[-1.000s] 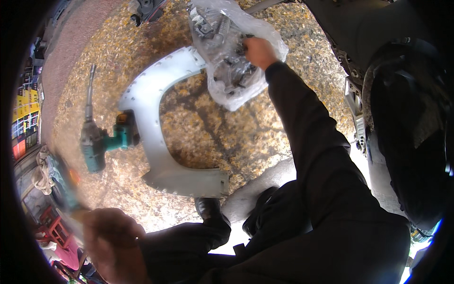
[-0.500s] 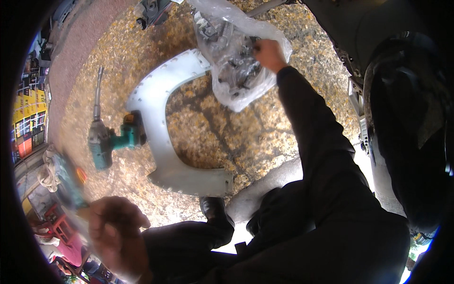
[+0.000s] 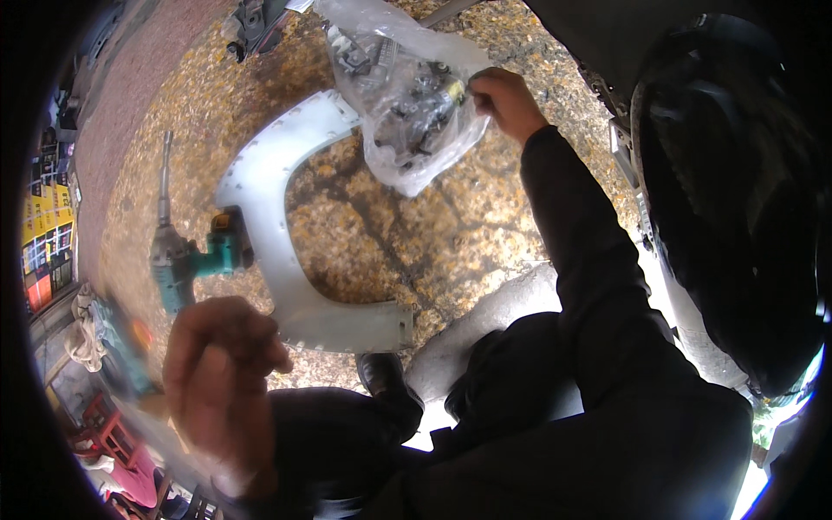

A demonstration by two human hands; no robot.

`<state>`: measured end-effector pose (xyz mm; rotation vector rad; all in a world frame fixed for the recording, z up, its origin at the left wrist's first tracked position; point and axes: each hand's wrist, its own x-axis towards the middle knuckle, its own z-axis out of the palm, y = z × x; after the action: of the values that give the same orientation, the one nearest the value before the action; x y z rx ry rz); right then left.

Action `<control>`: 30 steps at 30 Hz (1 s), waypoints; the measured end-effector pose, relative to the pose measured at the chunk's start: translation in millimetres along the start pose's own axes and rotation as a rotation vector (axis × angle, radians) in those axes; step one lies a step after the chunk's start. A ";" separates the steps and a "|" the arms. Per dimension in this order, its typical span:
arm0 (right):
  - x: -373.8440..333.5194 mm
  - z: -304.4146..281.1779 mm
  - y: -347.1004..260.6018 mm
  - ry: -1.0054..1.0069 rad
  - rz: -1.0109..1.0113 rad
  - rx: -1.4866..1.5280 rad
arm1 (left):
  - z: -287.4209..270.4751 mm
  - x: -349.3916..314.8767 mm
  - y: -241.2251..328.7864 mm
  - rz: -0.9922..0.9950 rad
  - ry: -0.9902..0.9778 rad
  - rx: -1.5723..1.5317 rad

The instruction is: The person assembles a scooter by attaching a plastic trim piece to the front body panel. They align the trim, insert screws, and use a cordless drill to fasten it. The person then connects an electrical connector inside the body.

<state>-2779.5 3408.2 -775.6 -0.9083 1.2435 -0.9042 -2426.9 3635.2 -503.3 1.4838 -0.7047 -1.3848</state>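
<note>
Clear, crinkled plastic bag (image 3: 394, 160) filled with small dark and grey metal-looking parts (image 3: 416, 117) lies on the mottled brown-yellow ground (image 3: 373, 230), ahead of the wearer and slightly left of the right hand (image 3: 507, 102). Its long axis runs away from the body, the far end leaning left. Right hand is much the nearer: arm extended, fingers bent and drawn together at the bag's right edge; whether they pinch plastic or a small part cannot be told. Left hand (image 3: 221, 373) is raised low in the view, well apart from the bag, which lies beyond it and to its right; fingers curled, blurred, contents of the grip not determinable. Between left hand and bag: white, C-shaped panel (image 3: 267, 217), its opening toward the right, its far end meeting the bag's left edge in view; contact unclear. Left of the panel, a teal-and-black power wrench (image 3: 176, 270) with a long metal socket shaft (image 3: 165, 182) pointing away.
</note>
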 end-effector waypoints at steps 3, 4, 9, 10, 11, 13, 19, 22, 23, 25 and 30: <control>-27.6 9.5 -34.1 0.075 0.123 0.200 | 5.3 9.2 -2.2 -0.038 -0.093 -0.078; -41.6 18.8 -49.5 -0.079 0.067 0.171 | 8.3 12.9 -2.7 -0.078 -0.111 -0.062; -137.4 108.9 -102.5 -0.582 -0.258 -0.105 | 40.4 37.9 -20.6 -0.283 -0.114 -0.239; -151.8 129.9 -109.7 -0.630 -0.394 -0.214 | 45.7 42.6 -23.1 -0.335 -0.136 -0.364; -165.8 146.5 -117.4 -0.587 -0.466 -0.211 | 50.1 46.9 -25.5 -0.366 -0.180 -0.380; -180.4 154.8 -132.5 -0.525 -0.563 -0.259 | 54.3 54.2 -28.5 -0.395 -0.285 -0.449; -183.5 86.7 -79.6 -0.317 -0.268 -0.149 | 43.7 65.9 -30.9 -0.407 -0.359 -0.441; -192.8 7.8 15.9 0.051 -0.059 -0.475 | 38.7 64.5 -32.7 -0.333 -0.281 -0.390; -204.8 -24.7 50.8 0.246 -0.029 -0.738 | 37.2 64.8 -32.6 -0.280 -0.283 -0.387; -250.3 -88.3 113.3 0.707 0.233 -1.044 | 33.7 65.9 -30.3 -0.266 -0.282 -0.420; -365.5 -196.2 202.7 0.911 0.714 -0.972 | 35.8 65.4 -25.0 -0.240 -0.245 -0.388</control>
<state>-2997.9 3808.5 -847.7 -0.6376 2.6940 -0.0244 -2453.5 3577.5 -549.5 1.1277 -0.3806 -1.7935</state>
